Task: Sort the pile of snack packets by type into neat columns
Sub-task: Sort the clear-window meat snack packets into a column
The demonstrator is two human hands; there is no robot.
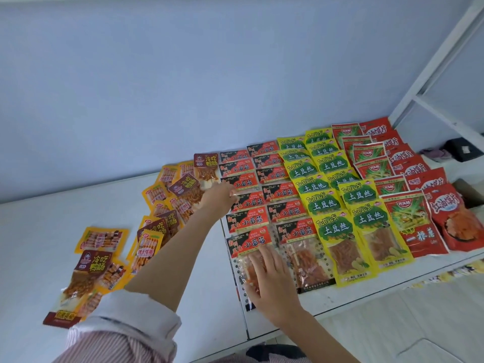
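Sorted snack packets lie in overlapping columns on the white table [340, 297]: black-and-red packets [285, 192], yellow-and-green packets [332, 226], red packets with green stalks [413, 224] and red chip packets [453, 218]. An unsorted pile of orange packets [102, 239] and brown packets [183, 187] spreads to the left. My left hand [217, 195] reaches far out, fingertips at the left edge of a black-and-red packet [243, 184] in the leftmost column; its grip is blurred. My right hand [269, 279] lies flat, fingers spread, on the nearest black-and-red packet [248, 244].
A pale blue wall stands behind the table. A white metal frame [429, 82] rises at the right, with a black box [463, 149] and a purple cloth [434, 154] beside it. The table's near edge drops to a light floor at the lower right.
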